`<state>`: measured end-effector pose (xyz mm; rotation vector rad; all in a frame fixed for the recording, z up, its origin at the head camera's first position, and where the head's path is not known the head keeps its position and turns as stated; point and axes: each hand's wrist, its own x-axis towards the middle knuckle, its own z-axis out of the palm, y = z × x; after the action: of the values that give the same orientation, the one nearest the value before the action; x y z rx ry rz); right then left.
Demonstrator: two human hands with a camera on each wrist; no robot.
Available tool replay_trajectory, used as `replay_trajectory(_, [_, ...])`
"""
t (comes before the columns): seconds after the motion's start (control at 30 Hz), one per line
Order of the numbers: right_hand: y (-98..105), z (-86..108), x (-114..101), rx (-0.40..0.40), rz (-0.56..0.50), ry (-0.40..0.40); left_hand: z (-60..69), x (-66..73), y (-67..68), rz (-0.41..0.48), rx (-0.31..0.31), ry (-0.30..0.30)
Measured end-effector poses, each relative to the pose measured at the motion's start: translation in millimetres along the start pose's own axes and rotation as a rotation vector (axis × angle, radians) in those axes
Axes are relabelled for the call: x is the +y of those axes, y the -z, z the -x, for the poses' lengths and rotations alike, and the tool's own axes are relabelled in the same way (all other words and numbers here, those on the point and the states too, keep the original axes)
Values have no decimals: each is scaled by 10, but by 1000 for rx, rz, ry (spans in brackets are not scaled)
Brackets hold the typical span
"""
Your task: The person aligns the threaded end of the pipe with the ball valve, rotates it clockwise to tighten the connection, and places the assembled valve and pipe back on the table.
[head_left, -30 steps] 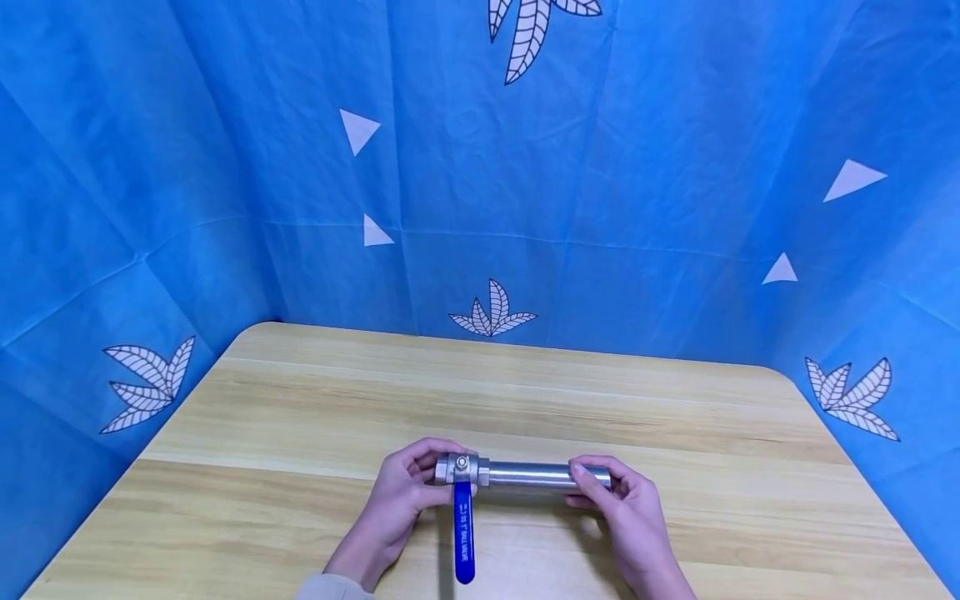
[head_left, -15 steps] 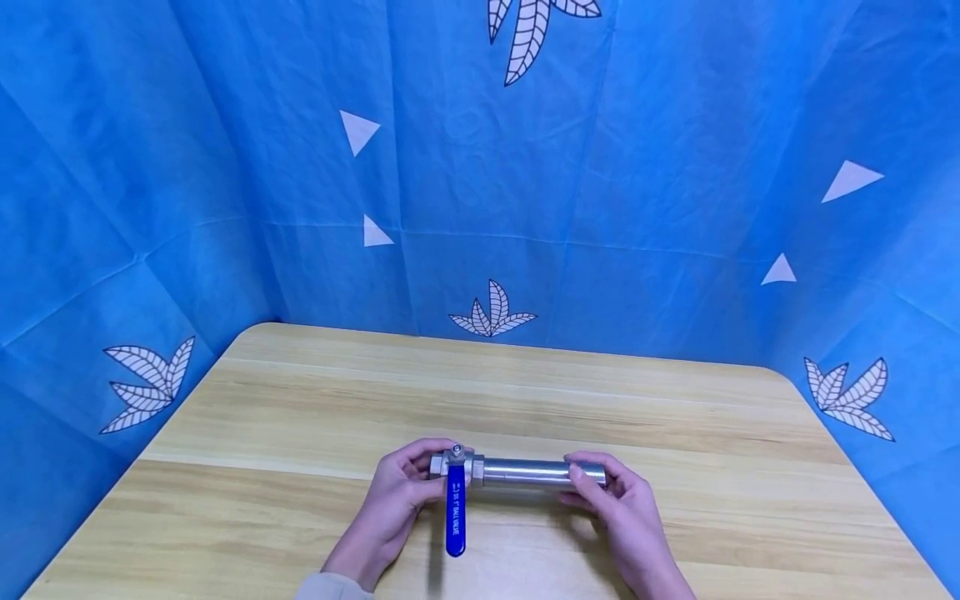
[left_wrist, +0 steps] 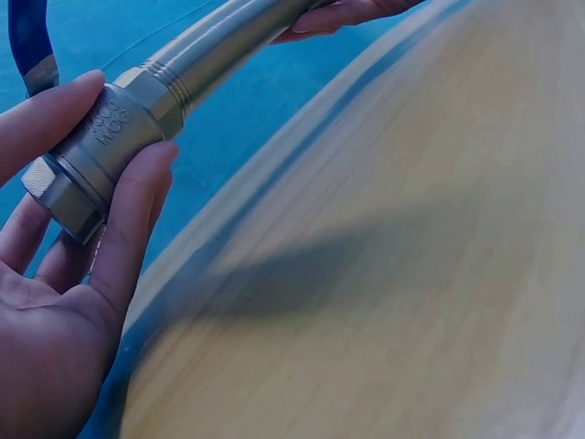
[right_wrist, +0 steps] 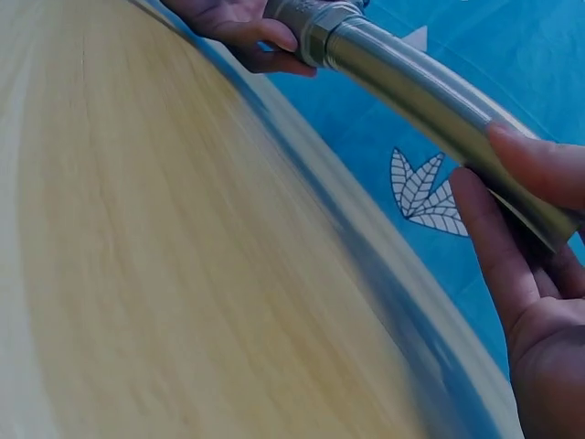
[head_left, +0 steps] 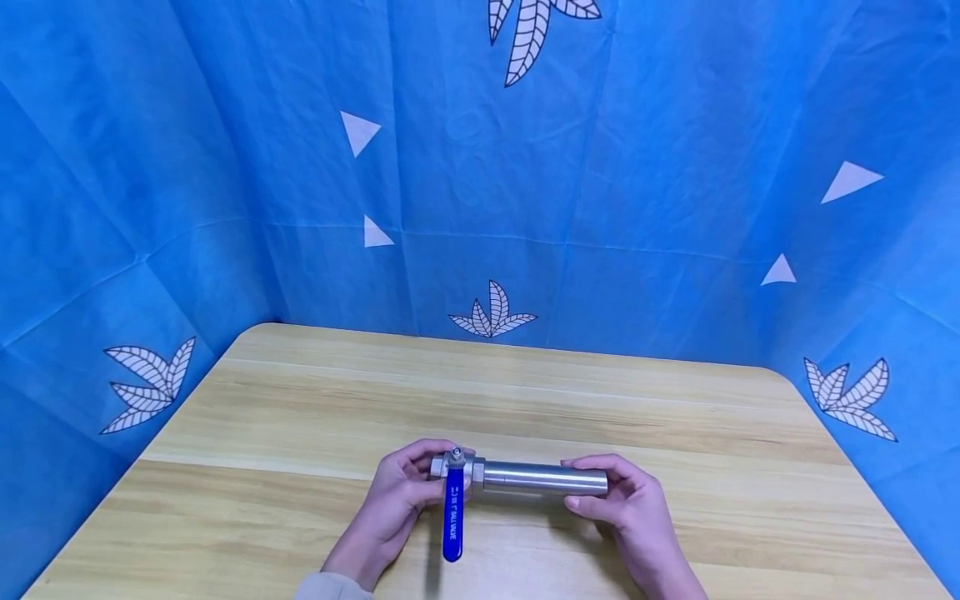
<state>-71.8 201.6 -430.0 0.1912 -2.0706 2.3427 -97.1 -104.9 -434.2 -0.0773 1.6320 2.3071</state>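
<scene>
A steel ball valve (left_wrist: 111,137) with a blue lever (head_left: 453,518) is joined end to end with a plain metal pipe (head_left: 534,477). My left hand (head_left: 399,493) grips the valve body, thumb on the near side and fingers behind; the lever points toward me. At the pipe's right end, my right hand (head_left: 637,507) holds the tube between thumb and fingers, thumb along its near lower side. Valve and pipe lie roughly level above the table, casting a shadow. The joint's threads are hidden inside the valve's hex end.
A light wood-grain table (head_left: 315,400) with rounded far corners lies under both hands. Blue cloth (head_left: 480,167) printed with white leaves and triangles hangs around its back and sides.
The valve and pipe have shifted slightly left, and the lever has tipped a little. My right thumb has moved from the pipe's top to its near lower side, baring the end. Left hand barely moved.
</scene>
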Motion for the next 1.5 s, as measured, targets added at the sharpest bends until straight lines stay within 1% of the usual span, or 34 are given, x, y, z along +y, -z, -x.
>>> replay_trajectory(0.2, [-10,-3,-2,54,20,-88,-4,-7,7,-7,0,2])
replay_trajectory(0.47, [-25,-9,1,45,-9,-130,-13,-15,12,-18,-4,-8])
replay_trajectory(0.63, [-53,-15,-12,75,1,-169,-17,-22,15,-24,-9,-15])
replay_trajectory(0.93, [-85,-27,-16,110,41,-220,-13,-18,4,-10,-7,3])
replay_trajectory(1.0, [-86,-22,-17,104,50,-223,-12,-15,1,-3,-4,7])
replay_trajectory(1.07, [-76,-16,-13,86,64,-202,-11,-12,-1,3,-2,8])
replay_trajectory(1.17, [-55,-1,-7,29,80,-148,-10,-8,4,15,1,10])
replay_trajectory(1.27, [-36,7,0,-6,85,-80,-7,-9,13,24,-9,7])
replay_trajectory(1.37, [-29,5,0,-2,89,-44,-6,-13,20,23,-24,5])
replay_trajectory(1.43, [-27,3,0,15,98,-51,-5,-16,23,21,-30,6])
replay_trajectory(1.5, [-26,0,-5,28,115,-74,-6,-17,26,19,-32,5])
